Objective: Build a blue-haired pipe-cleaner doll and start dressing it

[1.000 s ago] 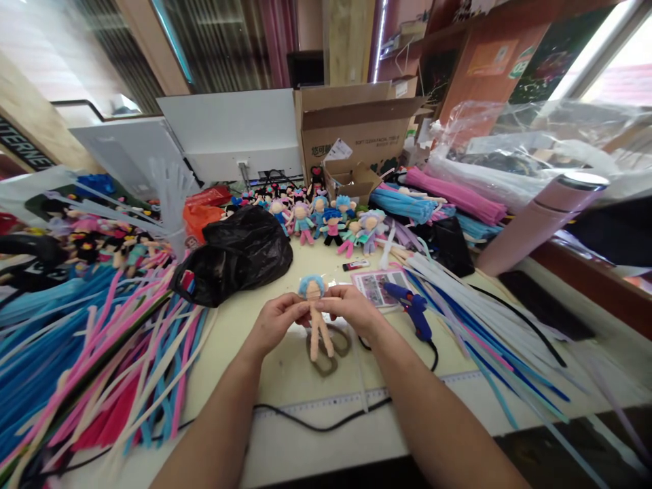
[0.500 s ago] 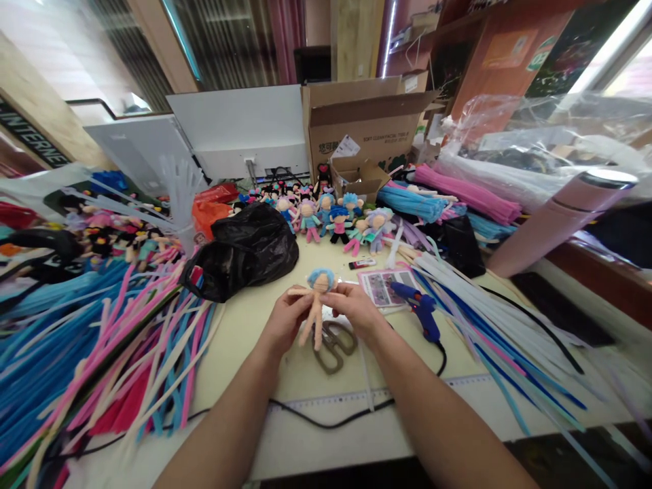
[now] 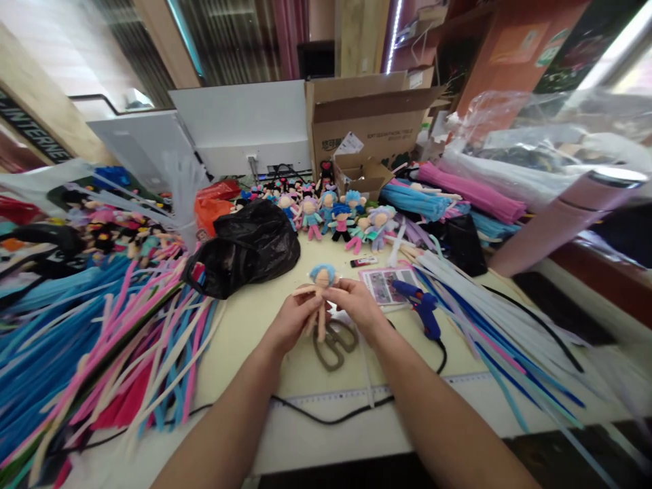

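Head view: holding a blue-haired doll (image 3: 322,314) by the upper body, midway between left hand (image 3: 291,319) and right hand (image 3: 357,305), head-up along its long axis, legs-down above scissors (image 3: 330,367).

doll (image 3: 322,319) | one arm now juts out sideways | scissors (image 3: 332,367): handles less covered

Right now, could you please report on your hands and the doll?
Left hand, right hand: both holding blue-haired doll. Doll roughly upright. Scissors close by, partly hidden behind it.

Grey curtains (image 3: 237,41) hang beyond the pale table (image 3: 244,339), bright window (image 3: 624,47) rightward.
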A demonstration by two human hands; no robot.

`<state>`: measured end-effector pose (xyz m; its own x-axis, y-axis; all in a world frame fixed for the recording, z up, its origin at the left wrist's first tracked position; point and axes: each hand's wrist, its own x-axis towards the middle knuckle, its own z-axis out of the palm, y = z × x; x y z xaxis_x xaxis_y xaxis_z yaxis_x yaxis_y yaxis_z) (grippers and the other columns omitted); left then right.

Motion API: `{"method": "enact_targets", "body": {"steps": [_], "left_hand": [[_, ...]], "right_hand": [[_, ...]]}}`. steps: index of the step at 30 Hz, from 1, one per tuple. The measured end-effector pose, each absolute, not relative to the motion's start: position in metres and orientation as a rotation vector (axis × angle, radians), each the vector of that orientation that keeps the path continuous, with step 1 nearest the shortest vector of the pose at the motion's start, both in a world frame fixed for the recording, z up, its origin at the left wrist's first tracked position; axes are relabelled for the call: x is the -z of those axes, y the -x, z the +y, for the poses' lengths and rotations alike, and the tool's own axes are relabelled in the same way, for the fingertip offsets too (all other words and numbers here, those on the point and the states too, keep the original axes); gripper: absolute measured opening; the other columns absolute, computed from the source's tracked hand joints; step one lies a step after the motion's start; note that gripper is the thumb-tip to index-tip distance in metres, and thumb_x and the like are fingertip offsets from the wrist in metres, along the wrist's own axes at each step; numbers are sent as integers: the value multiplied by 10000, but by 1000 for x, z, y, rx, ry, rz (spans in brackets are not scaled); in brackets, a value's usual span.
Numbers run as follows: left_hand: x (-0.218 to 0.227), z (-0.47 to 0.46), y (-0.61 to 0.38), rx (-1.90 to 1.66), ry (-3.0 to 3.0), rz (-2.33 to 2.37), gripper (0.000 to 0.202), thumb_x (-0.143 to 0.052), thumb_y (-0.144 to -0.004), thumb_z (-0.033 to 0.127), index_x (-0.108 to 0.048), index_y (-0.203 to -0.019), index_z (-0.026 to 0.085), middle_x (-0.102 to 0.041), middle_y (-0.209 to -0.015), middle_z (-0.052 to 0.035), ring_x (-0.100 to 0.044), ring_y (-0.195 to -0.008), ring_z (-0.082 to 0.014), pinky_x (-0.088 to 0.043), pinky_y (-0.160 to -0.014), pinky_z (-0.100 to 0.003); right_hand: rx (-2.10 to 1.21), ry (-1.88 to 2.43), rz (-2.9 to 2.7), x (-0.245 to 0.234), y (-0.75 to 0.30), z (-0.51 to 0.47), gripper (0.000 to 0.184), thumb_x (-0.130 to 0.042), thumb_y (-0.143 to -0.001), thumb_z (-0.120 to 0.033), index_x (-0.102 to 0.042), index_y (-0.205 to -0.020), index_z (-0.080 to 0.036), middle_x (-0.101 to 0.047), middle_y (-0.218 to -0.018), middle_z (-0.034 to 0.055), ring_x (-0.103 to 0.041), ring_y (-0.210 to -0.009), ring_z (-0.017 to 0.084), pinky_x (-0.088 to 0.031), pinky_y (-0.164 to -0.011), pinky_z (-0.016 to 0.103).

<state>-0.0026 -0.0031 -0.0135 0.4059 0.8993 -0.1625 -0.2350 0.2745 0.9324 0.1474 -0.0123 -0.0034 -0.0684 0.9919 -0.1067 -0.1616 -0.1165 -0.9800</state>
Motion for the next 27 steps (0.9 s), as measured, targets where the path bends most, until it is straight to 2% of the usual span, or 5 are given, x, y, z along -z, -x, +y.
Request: {"method": "enact_targets", "body": {"steps": [6, 10, 14, 22, 27], "left_hand": [[10, 5, 7, -990, -854, 935, 378, -798, -620, 355, -618, -863, 129, -668, -702, -18, -617, -585, -112, -506, -586, -225], [9, 10, 12, -1041, -772, 967, 325, -788, -628, 312, -614, -832, 128, -678, -718, -20, -621, -586, -104, -501, -558, -204], [9, 13, 16, -1050, -766, 962, 273, -765, -647, 272, -635, -834, 120, -679, -730, -28, -626, -608, -109, -494, -548, -190], [10, 13, 16, -1035, -771, 930, 273, -759, -649, 230, -640, -877, 140, -684, -797, -19, -633, -620, -109, -509, -542, -196], [10, 9, 13, -1024, -793, 909, 272, -760, -645, 222, -635, -869, 132, -680, -793, -23, -635, -614, -116, -507, -531, -200]], "right_hand": [[-1248, 1182, -1150, 14, -148, -7, 314, -660, -680, -463, -620, -776, -166, -533, -612, -44, -449, -521, 91, -358, -491, 236], [-982, 1259, -1228, 13, -151, -6, 250, -534, -785, -320, -643, -964, -185, -565, -693, -25, -507, -563, 110, -413, -529, 245], [-727, 1283, -1370, -15, -149, -30, 202, -502, -784, -178, -697, -829, -209, -646, -761, 2, -572, -682, 135, -445, -633, 257], [-911, 1092, -1697, -100, -191, -175, 136, -623, -843, -252, -749, -891, -267, -700, -734, 16, -642, -698, 149, -497, -640, 272], [-454, 1528, -1324, -104, -302, -165, 114, -703, -749, -312, -745, -801, -220, -679, -669, 26, -592, -569, 145, -453, -532, 270]]}}
